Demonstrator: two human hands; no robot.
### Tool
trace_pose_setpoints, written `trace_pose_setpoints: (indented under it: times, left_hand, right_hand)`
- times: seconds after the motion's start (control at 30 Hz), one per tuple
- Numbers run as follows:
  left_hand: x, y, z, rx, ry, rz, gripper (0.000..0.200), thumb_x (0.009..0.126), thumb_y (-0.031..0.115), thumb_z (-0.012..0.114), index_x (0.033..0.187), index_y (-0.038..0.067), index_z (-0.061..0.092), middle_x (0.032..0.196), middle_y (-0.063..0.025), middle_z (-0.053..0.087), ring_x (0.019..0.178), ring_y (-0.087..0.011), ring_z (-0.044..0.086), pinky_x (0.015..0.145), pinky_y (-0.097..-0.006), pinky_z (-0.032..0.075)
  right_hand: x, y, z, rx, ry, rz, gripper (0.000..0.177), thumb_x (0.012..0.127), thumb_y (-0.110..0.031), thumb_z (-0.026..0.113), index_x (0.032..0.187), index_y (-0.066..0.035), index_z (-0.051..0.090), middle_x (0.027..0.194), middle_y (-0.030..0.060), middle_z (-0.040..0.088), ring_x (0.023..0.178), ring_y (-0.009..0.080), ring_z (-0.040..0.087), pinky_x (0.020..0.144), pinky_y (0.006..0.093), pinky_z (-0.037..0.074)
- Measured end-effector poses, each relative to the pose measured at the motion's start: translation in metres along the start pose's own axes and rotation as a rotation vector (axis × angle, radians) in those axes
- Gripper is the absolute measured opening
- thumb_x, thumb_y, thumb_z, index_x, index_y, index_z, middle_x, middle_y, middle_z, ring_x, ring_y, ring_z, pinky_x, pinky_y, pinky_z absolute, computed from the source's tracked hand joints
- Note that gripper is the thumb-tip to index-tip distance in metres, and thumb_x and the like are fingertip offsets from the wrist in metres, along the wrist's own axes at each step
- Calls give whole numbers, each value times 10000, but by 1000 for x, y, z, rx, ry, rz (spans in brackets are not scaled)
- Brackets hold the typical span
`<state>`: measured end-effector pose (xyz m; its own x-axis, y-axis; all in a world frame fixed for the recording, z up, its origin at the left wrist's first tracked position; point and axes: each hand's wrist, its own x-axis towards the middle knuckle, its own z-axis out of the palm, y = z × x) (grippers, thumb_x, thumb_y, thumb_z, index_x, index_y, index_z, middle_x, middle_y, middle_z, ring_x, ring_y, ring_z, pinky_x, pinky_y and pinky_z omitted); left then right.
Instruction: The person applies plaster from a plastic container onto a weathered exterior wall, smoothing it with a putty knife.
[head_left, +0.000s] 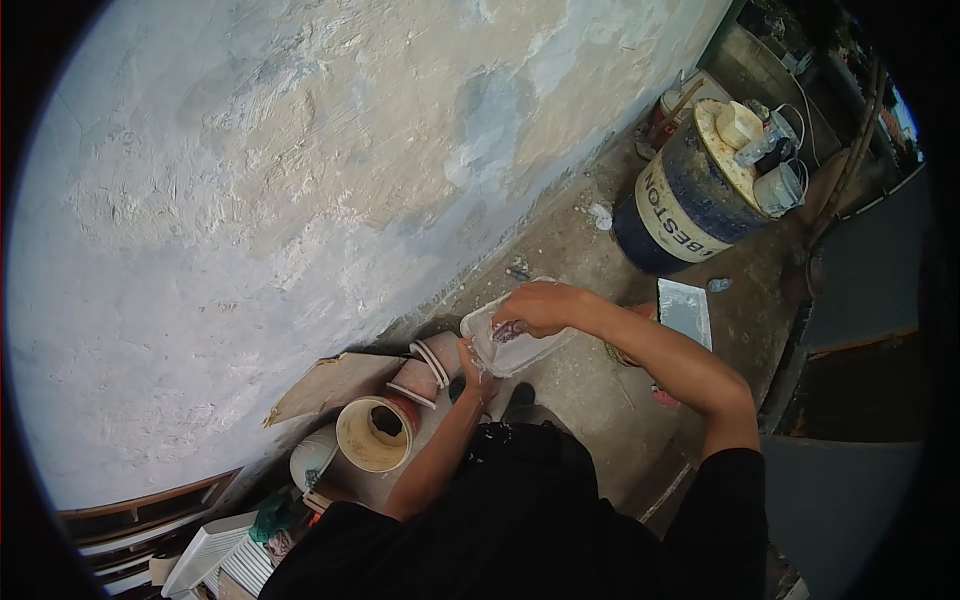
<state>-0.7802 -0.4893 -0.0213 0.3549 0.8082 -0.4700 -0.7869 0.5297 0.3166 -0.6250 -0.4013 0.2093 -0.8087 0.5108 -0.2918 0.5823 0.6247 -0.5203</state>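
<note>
My left hand [480, 376] is closed on the near left edge of a shallow whitish plastic tray [540, 352], held at waist height. Over the tray is my right hand [540, 306], its fingers wrapped round a small tool with a purplish-red handle [509, 330]. The working end of that tool is too small and partly hidden to make out. Pale smears coat the tray's inside, and some whitish residue marks my left hand.
A rough, patchily plastered wall [330, 170] runs along the left. A dark blue drum [670, 215] with containers on top stands ahead right. Near my feet are an open bucket [375, 435], pots [415, 382] and a board [325, 385]. A pale rectangular panel [685, 312] lies right.
</note>
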Motion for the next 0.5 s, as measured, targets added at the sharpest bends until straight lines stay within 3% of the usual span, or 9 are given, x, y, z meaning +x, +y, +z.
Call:
trace_pose_setpoints:
  times: [0.37, 0.5]
  left_hand:
    - [-43, 29, 85, 2, 298, -89, 533, 837, 432, 377, 1229, 96, 508, 1162, -88, 592, 1061, -257, 585, 935, -396, 454]
    - [-41, 28, 79, 30, 243, -63, 527, 842, 434, 373, 1225, 97, 506, 1155, -83, 593, 1054, -254, 589, 924, -393, 464]
  right_hand:
    - [22, 8, -9, 74, -193, 29, 230, 685, 5, 592, 907, -53, 609, 830, 167, 653, 845, 390, 608, 693, 445, 449]
    - [25, 8, -17, 101, -230, 32, 203, 685, -4, 603, 884, -47, 607, 818, 166, 652, 814, 377, 616, 686, 442, 451]
